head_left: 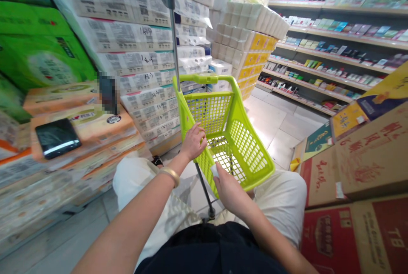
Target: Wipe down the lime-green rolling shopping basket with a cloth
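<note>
A lime green plastic shopping basket (251,146) on a trolley frame stands tilted in front of my knees. My left hand (193,141) is closed over the basket's near left rim, and a gold bangle (170,175) sits on that wrist. My right hand (227,189) is closed at the basket's near bottom corner, with something small and white at its fingertips that I cannot name. A thin metal pole (174,44) rises from the trolley beside the basket.
Stacked tissue packs (134,52) fill the left. A black phone (56,138) lies on an orange pack. Cardboard boxes (366,172) stand at the right. Shelves of small goods (334,48) line the far right. The tiled aisle floor (274,125) runs ahead.
</note>
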Demonstrator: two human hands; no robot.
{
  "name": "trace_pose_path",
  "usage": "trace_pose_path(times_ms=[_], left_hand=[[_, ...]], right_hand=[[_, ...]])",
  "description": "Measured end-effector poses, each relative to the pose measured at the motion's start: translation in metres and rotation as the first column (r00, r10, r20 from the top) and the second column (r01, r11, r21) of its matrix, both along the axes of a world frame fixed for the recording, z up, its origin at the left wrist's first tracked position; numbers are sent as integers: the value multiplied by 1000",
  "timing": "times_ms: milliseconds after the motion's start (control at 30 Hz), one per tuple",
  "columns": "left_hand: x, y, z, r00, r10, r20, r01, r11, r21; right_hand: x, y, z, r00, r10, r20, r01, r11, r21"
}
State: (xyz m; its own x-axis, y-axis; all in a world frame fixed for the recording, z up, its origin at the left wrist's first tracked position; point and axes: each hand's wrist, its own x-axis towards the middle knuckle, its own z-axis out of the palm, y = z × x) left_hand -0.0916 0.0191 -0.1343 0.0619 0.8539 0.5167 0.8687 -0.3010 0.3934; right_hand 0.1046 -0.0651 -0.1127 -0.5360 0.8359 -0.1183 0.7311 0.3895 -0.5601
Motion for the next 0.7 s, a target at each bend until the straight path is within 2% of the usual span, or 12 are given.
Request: trace_pose_path(times_ms=[233, 367, 533, 600, 700], left_hand=[[-4, 2, 1, 1000, -3, -15, 3, 1000, -13], [-5, 2, 1, 1000, -6, -16, 6, 1000, -2], [-1, -1, 0, 1000, -13, 4, 13, 1000, 24], [2, -2, -1, 1000, -12, 13, 11, 999, 35], [4, -3, -1, 1000, -12, 22, 11, 999, 41]], right_hand=[[-38, 37, 11, 998, 50, 24, -51, 997, 51], [-25, 22, 4, 994, 80, 71, -85, 994, 70], [6, -10, -6, 986, 22, 165, -31, 998, 49], [5, -8, -4, 983, 29, 183, -39, 998, 51], [-12, 11, 3, 981, 58, 187, -75, 993, 86]])
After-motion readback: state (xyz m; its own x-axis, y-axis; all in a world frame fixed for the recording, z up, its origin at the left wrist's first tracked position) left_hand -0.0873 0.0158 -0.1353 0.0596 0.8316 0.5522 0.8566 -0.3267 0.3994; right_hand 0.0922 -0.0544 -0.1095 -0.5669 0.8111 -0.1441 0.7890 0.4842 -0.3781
